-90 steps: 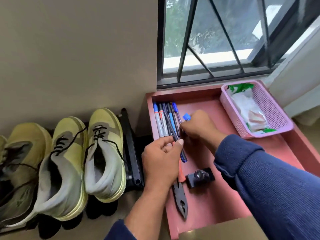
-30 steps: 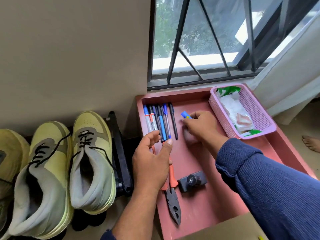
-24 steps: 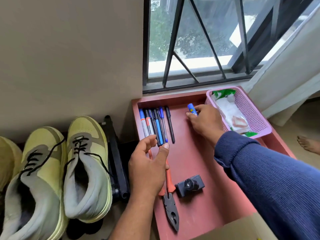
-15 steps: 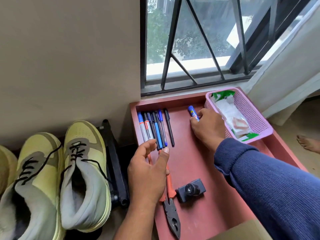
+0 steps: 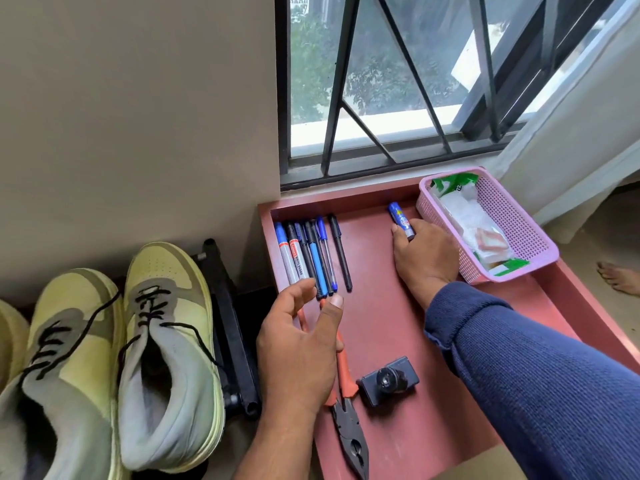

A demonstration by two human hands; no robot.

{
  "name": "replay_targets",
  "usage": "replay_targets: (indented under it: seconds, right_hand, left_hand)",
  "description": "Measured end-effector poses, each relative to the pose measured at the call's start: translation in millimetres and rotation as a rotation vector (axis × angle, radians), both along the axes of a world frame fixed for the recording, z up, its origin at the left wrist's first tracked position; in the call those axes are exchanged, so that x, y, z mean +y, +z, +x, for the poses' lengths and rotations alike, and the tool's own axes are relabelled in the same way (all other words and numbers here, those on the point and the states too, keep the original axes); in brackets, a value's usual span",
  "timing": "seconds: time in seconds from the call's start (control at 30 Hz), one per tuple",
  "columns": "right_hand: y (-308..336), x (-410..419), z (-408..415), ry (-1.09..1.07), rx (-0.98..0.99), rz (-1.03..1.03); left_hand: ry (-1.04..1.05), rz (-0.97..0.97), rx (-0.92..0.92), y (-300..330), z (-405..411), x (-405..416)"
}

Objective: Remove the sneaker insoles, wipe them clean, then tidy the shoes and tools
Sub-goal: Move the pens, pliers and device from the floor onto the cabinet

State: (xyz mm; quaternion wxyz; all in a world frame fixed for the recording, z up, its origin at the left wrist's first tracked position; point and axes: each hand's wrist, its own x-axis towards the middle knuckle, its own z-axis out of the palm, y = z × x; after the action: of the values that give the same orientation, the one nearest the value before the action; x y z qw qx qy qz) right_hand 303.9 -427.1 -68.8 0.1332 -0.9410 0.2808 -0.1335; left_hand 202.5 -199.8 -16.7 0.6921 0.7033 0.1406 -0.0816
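Observation:
Two yellow-green and grey sneakers (image 5: 166, 358) (image 5: 62, 375) stand side by side on a black rack (image 5: 228, 323) at the left. Beside them is a red tray (image 5: 374, 271) under the window. My left hand (image 5: 298, 344) hovers with relaxed fingers over the orange handles of the pliers (image 5: 349, 441), just below a row of several pens and markers (image 5: 311, 258). My right hand (image 5: 426, 258) holds the near end of a small blue tube (image 5: 398, 216) lying on the tray next to the pink basket (image 5: 465, 268).
The basket holds a packet of wipes (image 5: 474, 223). A small black block with a round knob (image 5: 388, 381) lies near the pliers. A wall rises behind the shoes, a barred window behind the tray. A curtain (image 5: 571, 150) and a bare foot (image 5: 620, 278) are at the right.
My right hand carried the blue tube from the middle of the tray to the far side, beside the basket. The pens now lie in a straight row. My left hand stayed over the pliers.

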Motion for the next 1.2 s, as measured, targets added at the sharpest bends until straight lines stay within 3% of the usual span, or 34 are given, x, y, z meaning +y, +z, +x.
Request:
replay_targets:
  seconds: [0.47,0.87,1.2]
  right_hand:
    - [3.3,-3.5,8.8,-0.142,-0.011,0.094]
    - [7.2,1.8,3.3,0.065,-0.047,0.091]
    - [6.9,-0.7,4.5,-0.005,-0.038,0.098]
  left_hand:
    - [0.003,0.031,0.007,4.6,-3.1,0.8]
    - [-0.025,0.108,-0.021,3.5,-5.8,-2.5]
    - [-0.006,0.174,-0.027,3.1,-6.0,-3.9]
